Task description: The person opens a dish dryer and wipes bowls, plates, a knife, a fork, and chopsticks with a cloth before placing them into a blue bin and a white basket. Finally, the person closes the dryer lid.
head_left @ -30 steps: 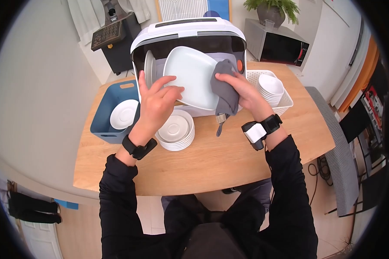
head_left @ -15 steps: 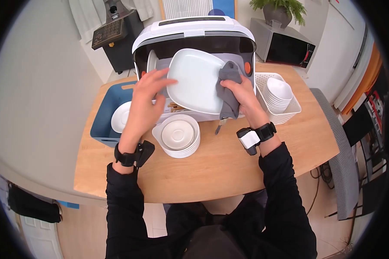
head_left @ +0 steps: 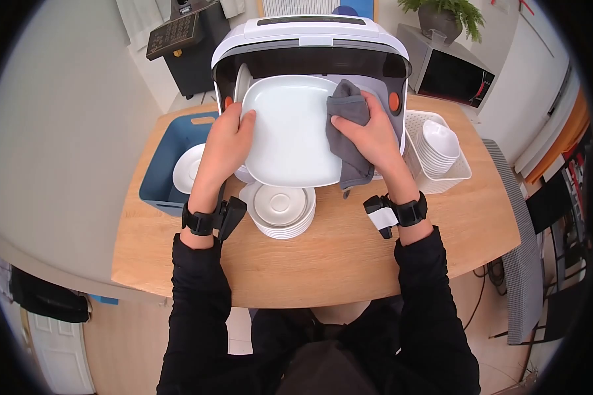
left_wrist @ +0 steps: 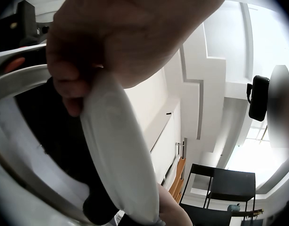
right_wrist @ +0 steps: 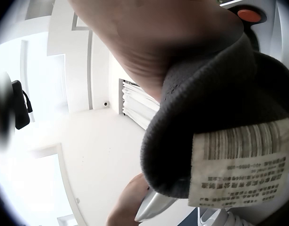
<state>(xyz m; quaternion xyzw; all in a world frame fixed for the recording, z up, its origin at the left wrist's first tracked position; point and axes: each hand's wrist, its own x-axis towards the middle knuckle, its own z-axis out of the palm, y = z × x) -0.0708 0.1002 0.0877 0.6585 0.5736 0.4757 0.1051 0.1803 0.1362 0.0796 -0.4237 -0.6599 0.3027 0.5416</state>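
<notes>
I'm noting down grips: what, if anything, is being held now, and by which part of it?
The big plate: the left hand grips its left edge, and the right hand holds its right edge through the grey cloth.

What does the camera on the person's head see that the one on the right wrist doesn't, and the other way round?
Only the head view shows the microwave and the potted plant. Only the right wrist view shows the barcode label. Both show the grey cloth in the right hand, the left hand at the white plate, and an orange round part, though the wrist view catches just a sliver of plate.
</notes>
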